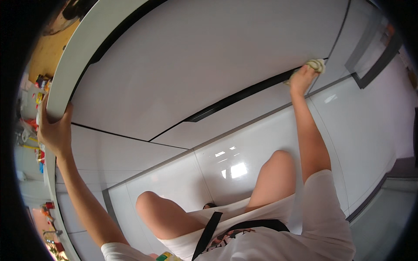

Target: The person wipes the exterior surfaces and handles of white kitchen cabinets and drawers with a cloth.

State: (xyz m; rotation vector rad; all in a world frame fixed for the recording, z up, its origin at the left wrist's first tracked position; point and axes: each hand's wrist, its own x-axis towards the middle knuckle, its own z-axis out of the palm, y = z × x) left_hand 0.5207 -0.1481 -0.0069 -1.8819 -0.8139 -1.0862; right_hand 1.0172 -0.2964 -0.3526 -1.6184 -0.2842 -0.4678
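Note:
My right hand [301,81] holds a crumpled pale cloth [315,66] with darker stripes against the cabinet front, at the right end of a long black recessed handle [241,93]. Part of the cloth shows below my fingers too. Around the edge of the white countertop [70,62] my left hand [56,133] is hooked, thumb on one side and fingers on the other. Between my hands spreads a glossy pale drawer front [196,55]. A second black handle strip [107,42] runs under the countertop.
Tiled floor [241,140] lies under my bent knees. On the countertop at left are a wooden board [49,52], several colourful packages [42,83] and, farther off, a faucet [52,233]. A dark grey frame [375,65] stands out at right. A yellow-green object [166,256] is by my lap.

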